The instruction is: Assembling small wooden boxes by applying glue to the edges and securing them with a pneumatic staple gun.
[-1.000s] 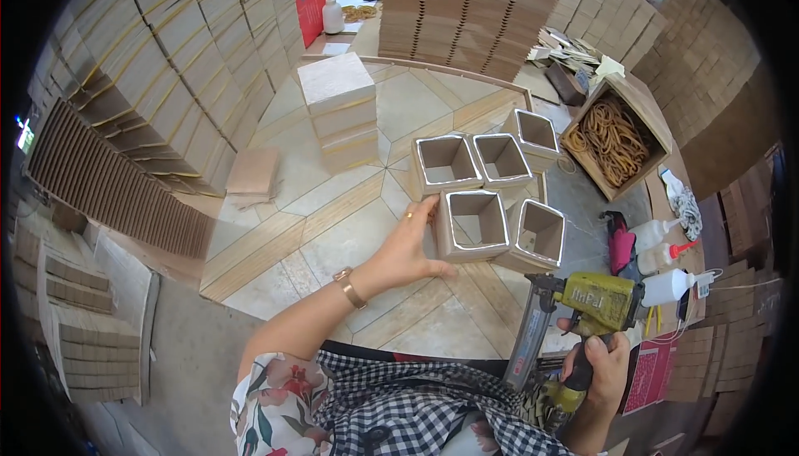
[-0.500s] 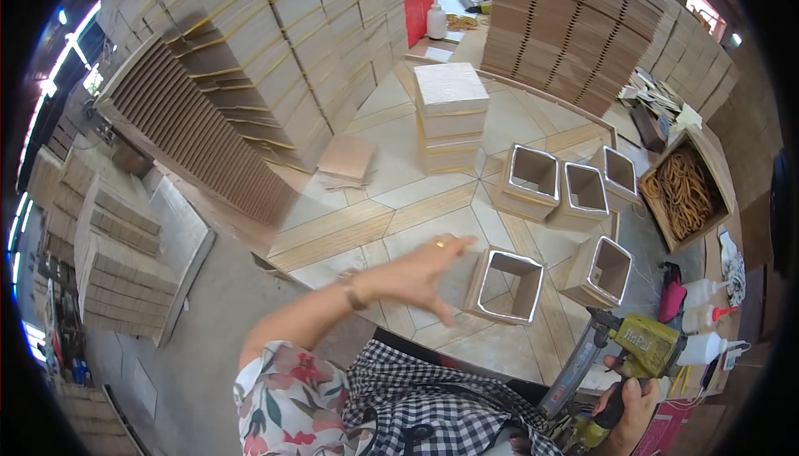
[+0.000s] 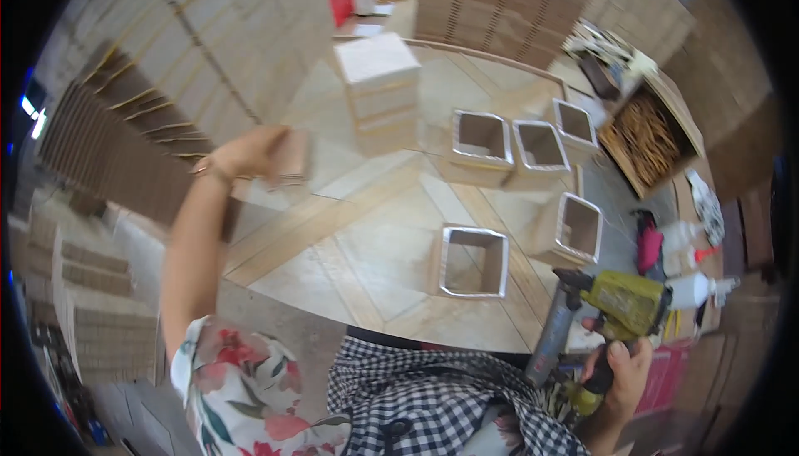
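My right hand is wrapped round the black grip of a yellow-green nail gun, held over the table's front right edge. Far to the left, my left hand reaches a small stack of thin square wooden panels. Its fingers are at the stack's left side, blurred, so I cannot tell whether they grip a panel. An open square wooden box with a white-edged rim stands alone near the table's front. Several similar boxes, such as the one at the right, stand farther right.
A pile of closed boxes with a white top stands toward the back. Tall stacks of boards line the rear and left. At the right are a wooden crate of rubber bands and several white bottles.
My left hand has moved from beside the front box, far left to the panel stack. The view has shifted. My right hand still holds the nail gun.
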Demonstrator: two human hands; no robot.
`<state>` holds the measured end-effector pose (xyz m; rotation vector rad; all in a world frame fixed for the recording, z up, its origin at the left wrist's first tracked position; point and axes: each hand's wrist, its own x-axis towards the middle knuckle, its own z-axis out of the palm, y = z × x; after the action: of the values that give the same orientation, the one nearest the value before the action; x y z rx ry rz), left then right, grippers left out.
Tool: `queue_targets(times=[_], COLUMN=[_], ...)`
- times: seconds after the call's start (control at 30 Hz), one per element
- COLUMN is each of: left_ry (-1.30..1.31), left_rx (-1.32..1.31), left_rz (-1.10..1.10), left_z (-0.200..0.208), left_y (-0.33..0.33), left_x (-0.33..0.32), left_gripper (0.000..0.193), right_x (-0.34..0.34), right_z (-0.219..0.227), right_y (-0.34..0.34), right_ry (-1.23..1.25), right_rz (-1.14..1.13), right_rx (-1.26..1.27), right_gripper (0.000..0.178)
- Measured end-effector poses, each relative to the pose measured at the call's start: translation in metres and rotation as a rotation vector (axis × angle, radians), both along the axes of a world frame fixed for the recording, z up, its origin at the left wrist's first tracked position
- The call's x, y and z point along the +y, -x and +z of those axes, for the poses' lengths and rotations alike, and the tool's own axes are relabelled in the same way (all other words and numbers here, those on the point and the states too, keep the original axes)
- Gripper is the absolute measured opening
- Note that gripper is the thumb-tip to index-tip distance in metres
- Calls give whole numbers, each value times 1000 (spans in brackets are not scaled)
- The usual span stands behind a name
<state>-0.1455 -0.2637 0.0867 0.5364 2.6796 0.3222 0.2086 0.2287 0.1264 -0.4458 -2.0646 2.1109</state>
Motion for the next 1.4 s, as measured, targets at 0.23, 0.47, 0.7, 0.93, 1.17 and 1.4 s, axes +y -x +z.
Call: queue_targets(times=[0.23, 0.47, 0.7, 0.93, 1.17, 1.4], left_ry=[-323, -220, -145, -141, -151, -169], left_rx=[428, 314, 305, 313, 286, 237], left_rz=[-404, -555, -565, -566, -547, -502], left_z=[33, 32, 29, 28, 27, 27], left_y=[-114, -168, -162, -161, -161, -165], left_x=[121, 227, 235, 233, 234, 235], left_gripper=[98, 85, 82, 83, 83, 82], right_x=[-12, -7, -2, -1, 0, -3], right_z=[1, -1, -5, -6, -6, -2], right_y=[11, 9, 5, 9, 9, 8], right_ry=[67, 106, 114, 111, 122, 170], right_rz=[-15, 56, 38, 50, 71, 86], right_rx=[-18, -71, -68, -78, -97, -119], right_gripper=[52, 56, 56, 56, 56, 49])
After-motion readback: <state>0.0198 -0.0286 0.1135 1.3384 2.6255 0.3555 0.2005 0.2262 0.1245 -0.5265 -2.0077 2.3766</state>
